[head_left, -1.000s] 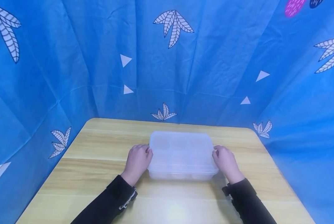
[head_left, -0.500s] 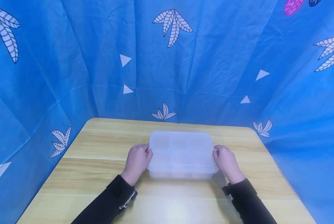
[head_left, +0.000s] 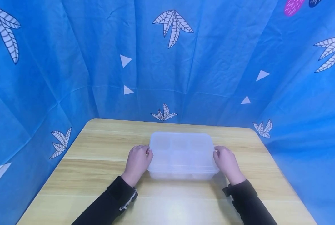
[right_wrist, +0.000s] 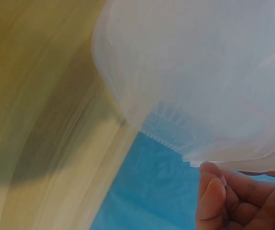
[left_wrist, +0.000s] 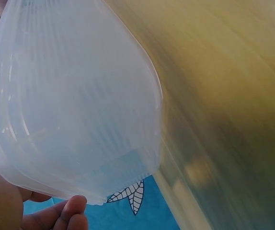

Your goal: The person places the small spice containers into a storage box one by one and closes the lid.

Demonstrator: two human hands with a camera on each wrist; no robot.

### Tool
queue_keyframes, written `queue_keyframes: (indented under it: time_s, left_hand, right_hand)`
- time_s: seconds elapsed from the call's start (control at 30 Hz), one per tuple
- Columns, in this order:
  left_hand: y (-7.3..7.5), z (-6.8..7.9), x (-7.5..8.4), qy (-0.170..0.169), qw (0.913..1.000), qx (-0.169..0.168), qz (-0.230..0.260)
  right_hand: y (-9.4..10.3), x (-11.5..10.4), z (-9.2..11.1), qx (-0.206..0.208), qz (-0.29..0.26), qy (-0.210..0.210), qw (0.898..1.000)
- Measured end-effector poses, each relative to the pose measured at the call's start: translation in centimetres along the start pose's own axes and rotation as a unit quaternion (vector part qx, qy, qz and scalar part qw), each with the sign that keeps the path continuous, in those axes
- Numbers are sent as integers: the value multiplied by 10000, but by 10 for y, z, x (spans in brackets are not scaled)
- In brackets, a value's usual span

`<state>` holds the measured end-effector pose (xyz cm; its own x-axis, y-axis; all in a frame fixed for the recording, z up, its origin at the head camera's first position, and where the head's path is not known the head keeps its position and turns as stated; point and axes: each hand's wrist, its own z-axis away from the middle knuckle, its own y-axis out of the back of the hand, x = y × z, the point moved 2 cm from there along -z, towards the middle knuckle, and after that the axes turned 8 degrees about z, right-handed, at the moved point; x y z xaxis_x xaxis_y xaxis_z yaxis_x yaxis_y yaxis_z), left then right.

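Observation:
A translucent white plastic storage box (head_left: 182, 153) with a lid lies level at the middle of the table, long side toward me. Faint square compartments show through its top. My left hand (head_left: 137, 162) pinches the rim at its left end, and my right hand (head_left: 227, 163) does the same at the right end. In the left wrist view, curled fingertips (left_wrist: 75, 205) sit right under the lip of the box. Much the same shows in the right wrist view, where bent fingers (right_wrist: 211, 194) meet the rim from below. What the box contains is hidden by its cloudy walls.
The light wood-grain table (head_left: 100, 175) has rounded far corners. Blue curtains (head_left: 212, 56) printed with white leaves and triangles hang close around its back and sides. Black sleeves (head_left: 105, 200) cover both forearms.

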<state>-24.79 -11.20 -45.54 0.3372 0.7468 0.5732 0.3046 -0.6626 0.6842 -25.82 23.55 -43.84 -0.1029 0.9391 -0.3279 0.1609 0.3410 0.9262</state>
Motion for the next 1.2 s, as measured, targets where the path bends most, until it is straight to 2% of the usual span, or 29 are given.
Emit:
queue_keyframes:
  time_s: [0.27, 0.83, 1.03, 1.2]
  left_hand:
    - [-2, 1, -1, -31, 10000, 28, -54]
    - [0, 1, 1, 151, 9999, 14, 80]
    - [0, -2, 2, -26, 9998, 162, 130]
    - [2, -3, 4, -96, 9998, 153, 100]
  right_hand:
    - [-2, 2, 0, -30, -37, -10, 10000]
    - [-2, 3, 0, -9, -57, -23, 10000]
    - [2, 4, -2, 23, -216, -58, 9997]
    - [6, 3, -5, 164, -217, 70, 9996]
